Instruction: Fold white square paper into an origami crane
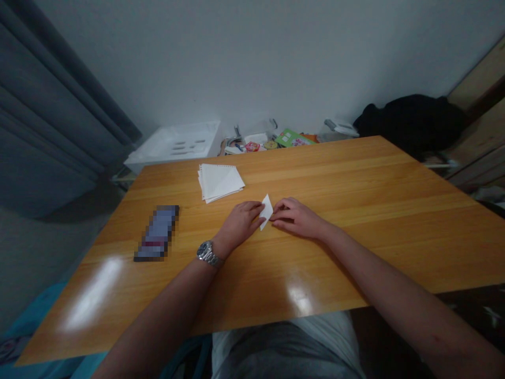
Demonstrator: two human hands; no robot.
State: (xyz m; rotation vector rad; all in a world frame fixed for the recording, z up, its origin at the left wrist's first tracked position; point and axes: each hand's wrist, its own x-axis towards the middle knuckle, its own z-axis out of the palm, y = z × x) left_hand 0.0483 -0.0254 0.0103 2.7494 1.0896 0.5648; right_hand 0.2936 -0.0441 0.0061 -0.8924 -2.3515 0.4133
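1. Head view, hands: the left hand (246,220) pinches a small piece of white paper (266,212) between thumb and fingers — the paper is between the two hands, over the wooden table (335,184). The right hand (294,217) is at its right edge, fingers slightly parted in a narrow opening; whether they touch the paper, I cannot tell.
2. Head view, around them: a wristwatch (209,253) is on the left wrist. A stack of paper (221,181) lies on the table beyond the left hand — a blurred-out phone (158,233) lies farther left.
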